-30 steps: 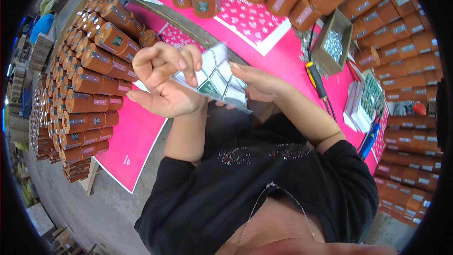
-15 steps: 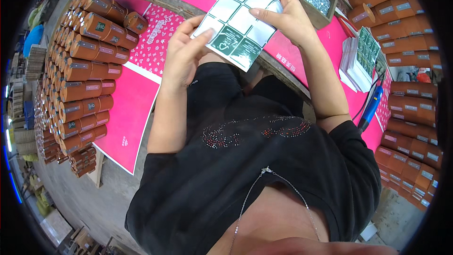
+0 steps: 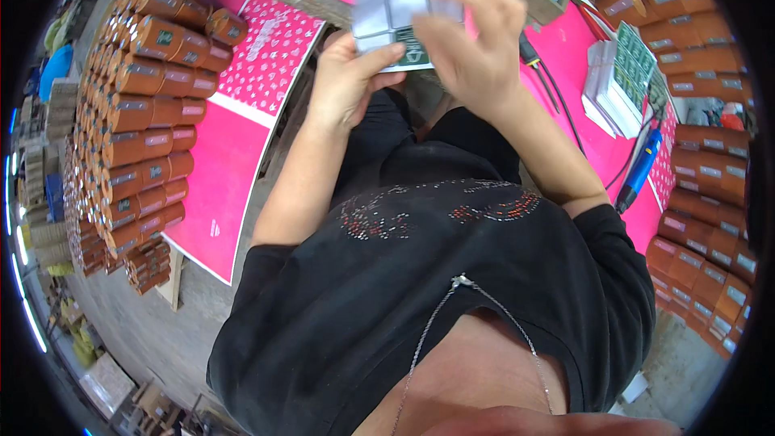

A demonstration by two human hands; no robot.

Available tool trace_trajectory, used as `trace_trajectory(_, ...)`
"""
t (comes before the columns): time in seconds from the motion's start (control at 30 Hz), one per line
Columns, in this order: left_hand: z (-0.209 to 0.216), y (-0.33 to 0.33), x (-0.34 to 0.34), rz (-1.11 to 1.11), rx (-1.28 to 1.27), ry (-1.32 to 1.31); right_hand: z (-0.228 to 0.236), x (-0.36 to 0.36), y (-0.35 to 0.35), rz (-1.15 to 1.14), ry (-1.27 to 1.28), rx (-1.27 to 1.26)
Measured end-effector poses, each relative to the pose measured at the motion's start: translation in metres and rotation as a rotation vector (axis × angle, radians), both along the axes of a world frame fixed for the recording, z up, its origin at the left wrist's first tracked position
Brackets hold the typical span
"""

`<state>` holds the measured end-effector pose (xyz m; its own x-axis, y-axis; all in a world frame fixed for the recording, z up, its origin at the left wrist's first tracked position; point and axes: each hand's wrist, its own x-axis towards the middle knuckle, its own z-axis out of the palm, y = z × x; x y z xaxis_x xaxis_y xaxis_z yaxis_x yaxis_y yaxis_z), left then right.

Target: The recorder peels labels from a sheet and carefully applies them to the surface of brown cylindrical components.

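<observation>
A label sheet (image 3: 405, 10) hangs above my lap, blurred by motion. Most of its squares are white with dark outlines, and green printed labels run along its lower edge. My left hand (image 3: 349, 79) pinches that sheet at its lower left, thumb on top. Across the sheet's right side lies my right hand (image 3: 482, 42), its fingers smeared by motion. Whether those fingers grip anything cannot be made out.
Brown cylinders (image 3: 153, 117) are stacked high on the left, with more cylinders (image 3: 706, 165) on the right. On the pink table covering (image 3: 557, 64) are a stack of label sheets (image 3: 617, 85), a blue-handled tool (image 3: 643, 168) with a cable, and a wooden box (image 3: 542, 0) of small metal pieces.
The sheet has moved up and turned more upright. My left hand has shifted right, and my right hand has come down from the sheet's upper right edge to its lower right part.
</observation>
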<state>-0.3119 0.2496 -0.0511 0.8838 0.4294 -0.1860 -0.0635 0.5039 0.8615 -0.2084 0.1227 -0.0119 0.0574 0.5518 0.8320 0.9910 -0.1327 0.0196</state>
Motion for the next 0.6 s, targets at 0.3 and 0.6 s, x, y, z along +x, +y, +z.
trace_trajectory(0.3, -0.009, -0.014, 0.015, -0.03, -0.446, -0.024, -0.03, 0.0, -0.006, -0.017, 0.272, -0.268)
trace_trajectory(0.6, -0.022, -0.021, 0.036, -0.002, -0.224, -0.009, -0.052, 0.02, -0.014, -0.095, 0.341, -0.401)
